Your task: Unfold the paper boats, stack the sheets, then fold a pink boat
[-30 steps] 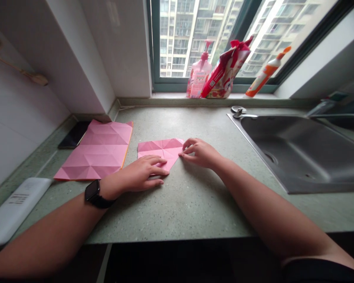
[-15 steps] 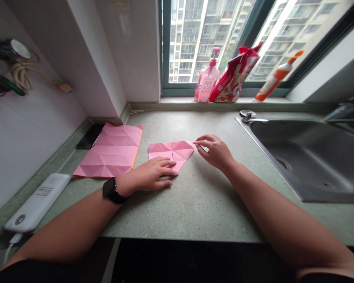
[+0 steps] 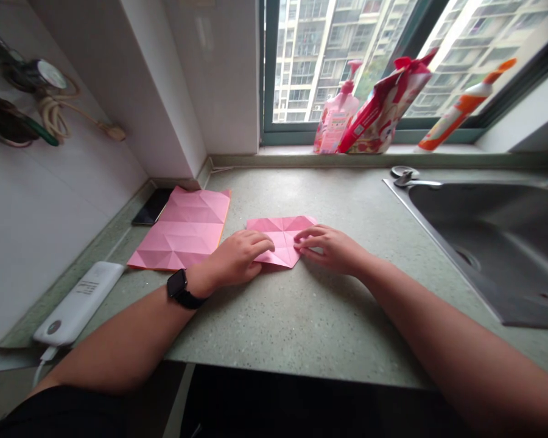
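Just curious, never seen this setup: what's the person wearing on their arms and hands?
The left hand and right hand are ungloved, forearms bare. A black smartwatch with a square face sits on the left wrist. Some dark fabric shows by the left upper arm.

Bare speckled green counter (image 3: 301,310) along the front edge; creased pink paper sheet (image 3: 185,228) blocks the left, steel sink (image 3: 497,237) the right.
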Demonstrator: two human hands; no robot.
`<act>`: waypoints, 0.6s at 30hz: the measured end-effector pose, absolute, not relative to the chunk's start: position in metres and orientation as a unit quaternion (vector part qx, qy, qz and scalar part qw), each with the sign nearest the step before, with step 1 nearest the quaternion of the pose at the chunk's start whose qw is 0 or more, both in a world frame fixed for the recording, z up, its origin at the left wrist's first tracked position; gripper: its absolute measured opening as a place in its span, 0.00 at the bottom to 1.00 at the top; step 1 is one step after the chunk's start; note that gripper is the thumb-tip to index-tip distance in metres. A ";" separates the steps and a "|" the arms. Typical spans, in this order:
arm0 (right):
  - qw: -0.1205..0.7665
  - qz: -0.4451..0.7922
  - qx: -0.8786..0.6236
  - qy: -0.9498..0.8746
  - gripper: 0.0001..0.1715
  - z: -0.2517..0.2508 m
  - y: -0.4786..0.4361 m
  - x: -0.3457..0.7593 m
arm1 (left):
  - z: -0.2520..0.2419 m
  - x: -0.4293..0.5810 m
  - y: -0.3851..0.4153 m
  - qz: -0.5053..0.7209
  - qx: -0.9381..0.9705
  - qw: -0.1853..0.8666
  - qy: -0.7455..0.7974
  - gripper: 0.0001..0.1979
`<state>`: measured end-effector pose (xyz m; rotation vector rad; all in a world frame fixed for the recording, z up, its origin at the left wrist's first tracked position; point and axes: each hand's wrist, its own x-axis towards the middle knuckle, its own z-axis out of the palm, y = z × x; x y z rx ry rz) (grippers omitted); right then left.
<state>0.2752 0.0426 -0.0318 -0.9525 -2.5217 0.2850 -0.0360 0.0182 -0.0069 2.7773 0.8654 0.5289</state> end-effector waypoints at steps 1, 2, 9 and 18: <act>0.215 0.103 -0.344 -0.908 0.12 -0.031 0.043 0.276 | -0.007 -0.037 0.019 0.179 0.931 0.085 0.307 0.15; 0.216 0.103 -0.344 -0.908 0.12 -0.030 0.043 0.277 | -0.007 -0.038 0.020 0.184 0.926 0.080 0.321 0.13; 0.229 0.153 -0.284 -0.918 0.11 -0.025 0.036 0.271 | -0.008 -0.039 0.021 0.247 0.896 0.121 0.348 0.06; 0.187 0.163 -0.269 -0.931 0.11 -0.021 0.028 0.265 | -0.008 -0.035 0.019 0.213 0.887 0.129 0.389 0.05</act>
